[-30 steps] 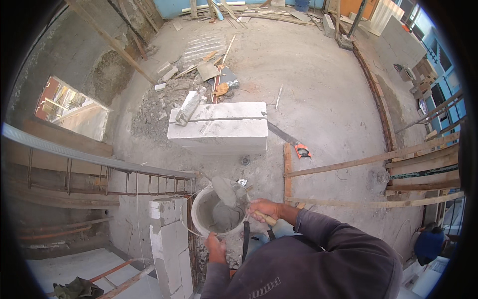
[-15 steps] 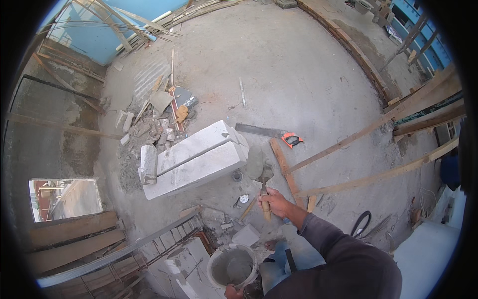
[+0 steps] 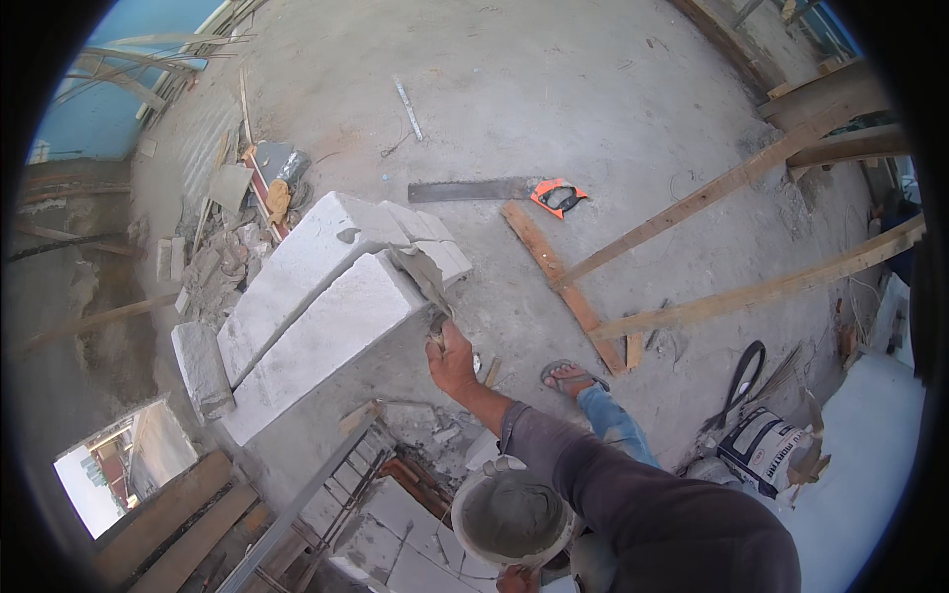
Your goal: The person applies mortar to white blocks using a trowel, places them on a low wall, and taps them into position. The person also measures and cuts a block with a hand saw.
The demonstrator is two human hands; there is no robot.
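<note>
My right hand (image 3: 454, 364) is closed around the handle of a trowel (image 3: 423, 277), whose mortar-covered blade is at the right end of the nearer long white block (image 3: 321, 341). Whether the blade touches the block, I cannot tell. Alongside lies a second long white block (image 3: 297, 267), parallel, with a narrow gap between the two. At the lower edge my left hand (image 3: 516, 581) grips the rim of a pale bucket (image 3: 463, 524). Grey wet mortar (image 3: 511, 514) fills part of the bucket. Most of the left hand is cut off by the picture's edge.
A handsaw (image 3: 474, 189) with an orange handle lies beyond the blocks. Wooden planks (image 3: 563, 287) lie and slant at the right. Rubble (image 3: 222, 262) is heaped at the left, a short block (image 3: 203, 371) rests near it, and a mortar bag (image 3: 766, 450) sits at the lower right.
My right hand has carried the trowel leftward and toward the blocks, so its blade is now at the nearer block's end. The view has turned; the bucket appears farther right, my left hand still on it.
</note>
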